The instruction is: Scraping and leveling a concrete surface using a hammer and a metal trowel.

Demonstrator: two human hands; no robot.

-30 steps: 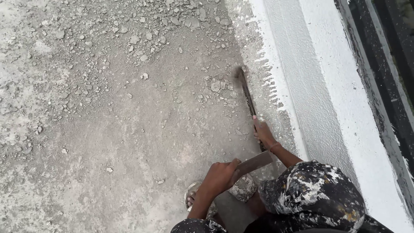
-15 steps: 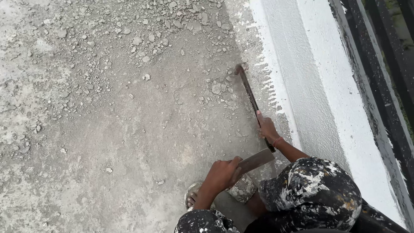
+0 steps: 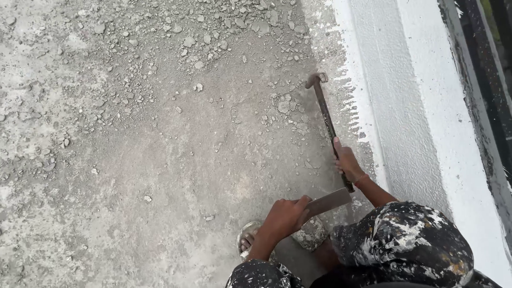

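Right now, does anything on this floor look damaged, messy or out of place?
Yes. Loose rubble lies scattered over the concrete floor, thickest toward the top. White paint has bled raggedly off the wall base onto the floor near the hammer. The right hand holds that hammer; the left hand holds a flat chisel.

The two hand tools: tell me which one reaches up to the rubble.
The long dark hammer in the right hand; the flat scraper, in the left hand, stays near the knee.

- A rough grey concrete floor (image 3: 160, 160) fills most of the view, dusty and uneven.
- Loose rubble and small stones (image 3: 224, 32) lie scattered across its upper part.
- A low white-painted kerb (image 3: 426, 106) runs along the right side.
- A dark rail (image 3: 485, 69) borders the kerb's outer edge.
- Flat daylight, no hard shadows.
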